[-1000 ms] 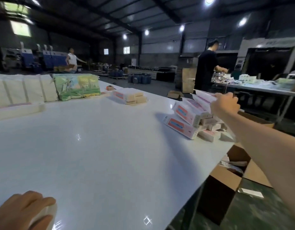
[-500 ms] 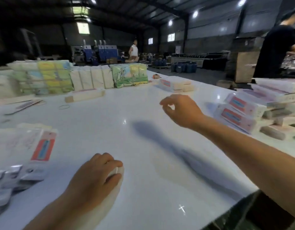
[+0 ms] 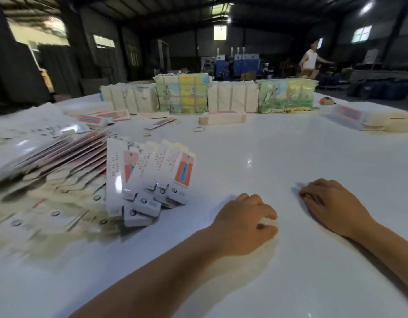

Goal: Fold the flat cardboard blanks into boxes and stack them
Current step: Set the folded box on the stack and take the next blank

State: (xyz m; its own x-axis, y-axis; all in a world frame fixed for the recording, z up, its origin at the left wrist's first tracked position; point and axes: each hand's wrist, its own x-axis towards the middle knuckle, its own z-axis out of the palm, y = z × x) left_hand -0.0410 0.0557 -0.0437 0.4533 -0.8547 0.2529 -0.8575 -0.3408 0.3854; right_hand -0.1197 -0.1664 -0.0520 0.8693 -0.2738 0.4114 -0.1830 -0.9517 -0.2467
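Desk: a broad glossy white surface that fills most of the view and carries everything below.
Far row: wrapped bundles stand side by side along the far edge, some plain cream, some printed green and yellow.
Flat blanks: a wide fanned spread of flat cardboard blanks lies on the left part of the desk, blurred toward the near-left corner.
Printed blanks: a smaller fan of white blanks with red-and-blue panels overlaps the right edge of that spread, just left of the left hand.
Far-right pile: a low stack of printed pieces lies near the right edge, well apart from both hands.
Lone stack: a cream block lies in front of the bundles.
Left hand: knuckles up on the desk, its grip curled round something small and white at the fingertips; what it is cannot be told.
Right hand: lies palm down on the desk beside the left, fingers lightly bent, grip holding nothing.
Rubber bands: thin loops lie loose mid-desk.
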